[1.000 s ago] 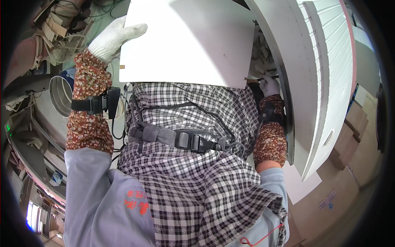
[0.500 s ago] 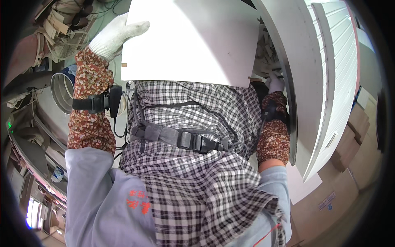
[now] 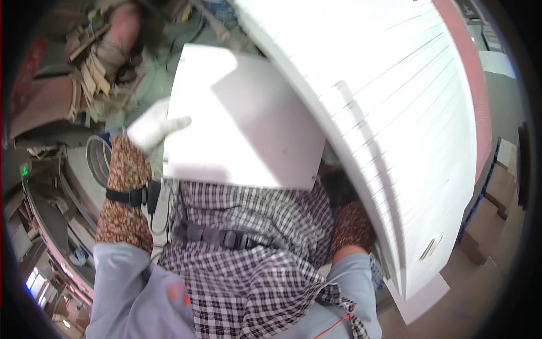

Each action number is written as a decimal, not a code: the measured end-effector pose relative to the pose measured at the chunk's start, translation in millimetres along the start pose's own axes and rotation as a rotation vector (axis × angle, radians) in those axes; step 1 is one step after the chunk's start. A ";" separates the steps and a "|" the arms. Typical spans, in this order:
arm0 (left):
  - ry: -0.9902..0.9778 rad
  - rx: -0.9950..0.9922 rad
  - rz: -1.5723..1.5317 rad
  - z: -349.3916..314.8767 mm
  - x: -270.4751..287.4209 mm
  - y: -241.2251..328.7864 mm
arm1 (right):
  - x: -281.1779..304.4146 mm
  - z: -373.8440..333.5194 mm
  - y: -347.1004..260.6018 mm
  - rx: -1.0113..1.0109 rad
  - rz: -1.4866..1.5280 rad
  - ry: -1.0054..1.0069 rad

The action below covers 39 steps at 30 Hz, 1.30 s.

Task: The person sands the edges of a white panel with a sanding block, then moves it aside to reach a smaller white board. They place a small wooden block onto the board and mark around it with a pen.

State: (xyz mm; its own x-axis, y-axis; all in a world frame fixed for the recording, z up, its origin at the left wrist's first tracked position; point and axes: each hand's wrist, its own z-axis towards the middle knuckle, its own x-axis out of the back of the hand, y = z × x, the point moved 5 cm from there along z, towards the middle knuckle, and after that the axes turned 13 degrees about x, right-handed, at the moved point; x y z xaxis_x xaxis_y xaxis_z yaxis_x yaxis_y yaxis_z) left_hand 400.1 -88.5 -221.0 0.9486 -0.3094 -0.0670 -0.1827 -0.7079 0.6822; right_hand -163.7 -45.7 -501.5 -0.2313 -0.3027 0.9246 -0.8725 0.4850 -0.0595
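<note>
A grooved white panel (image 3: 418, 113) fills our right side. Next comes our checked apron (image 3: 237, 271), then the plain white board (image 3: 243, 121) just beyond our waist. We judge the board stiff, fairly light, slick-faced and easily chipped at corners, best held by opposite side edges. Our left grip (image 3: 151, 125) clasps its left edge, thumb on top; our right grip is hidden, so we can't tell its state.

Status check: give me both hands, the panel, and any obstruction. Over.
Left hand gripping left edge of white panel. Right hand out of sight. Panel's near edge at checked apron. Large grooved white board blocks view on right.
</note>
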 end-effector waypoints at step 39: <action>0.003 0.035 0.097 5.7 -25.7 20.6 | -26.3 -1.7 -5.0 -0.039 0.242 -0.063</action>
State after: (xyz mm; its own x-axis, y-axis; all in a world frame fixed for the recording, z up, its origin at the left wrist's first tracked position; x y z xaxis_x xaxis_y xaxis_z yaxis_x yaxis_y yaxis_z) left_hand 370.5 -98.8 -209.4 0.9269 -0.3754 0.0008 -0.2826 -0.6963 0.6597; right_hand -152.6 -38.8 -524.9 -0.4592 -0.2235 0.8597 -0.7711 0.5808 -0.2609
